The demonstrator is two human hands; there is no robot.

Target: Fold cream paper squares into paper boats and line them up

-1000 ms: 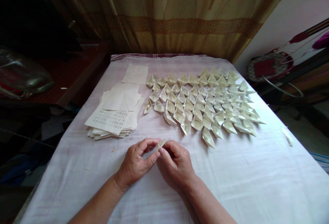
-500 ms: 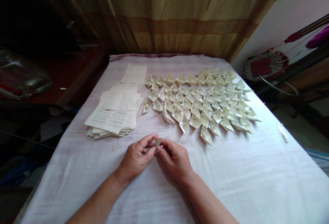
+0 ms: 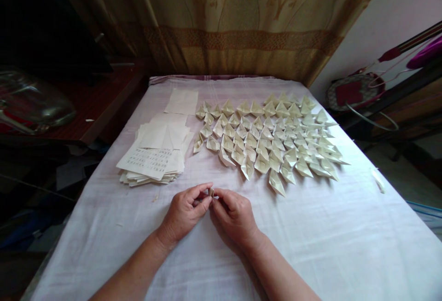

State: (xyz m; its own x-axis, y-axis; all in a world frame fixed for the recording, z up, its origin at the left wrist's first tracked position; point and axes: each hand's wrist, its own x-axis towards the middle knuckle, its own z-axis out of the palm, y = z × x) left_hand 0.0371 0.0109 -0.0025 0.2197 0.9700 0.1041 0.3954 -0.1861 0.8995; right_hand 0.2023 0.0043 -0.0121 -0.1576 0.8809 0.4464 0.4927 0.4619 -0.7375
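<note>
Between my fingertips is a small folded piece of paper (image 3: 211, 192), mostly covered by the fingers. My left hand (image 3: 186, 209) pinches it from the left with thumb and forefinger. From the other side my right hand (image 3: 235, 212) grips it the same way, so the two hands nearly meet. Beyond them, rows of folded paper boats (image 3: 262, 163) spread over the middle and right of the table. To the left lies a stack of paper sheets (image 3: 147, 163), the upper ones blank and one below them bearing writing.
A white cloth covers the table (image 3: 311, 246). One creased sheet (image 3: 182, 101) lies behind the stack. A small white object (image 3: 378, 180) rests near the right edge. A patterned curtain (image 3: 241, 38) hangs behind, and a brown side table (image 3: 103, 103) stands at the left.
The folded paper shows a smaller, narrower part between my fingers than before. Both hands stay nearly in place, and the view has shifted slightly.
</note>
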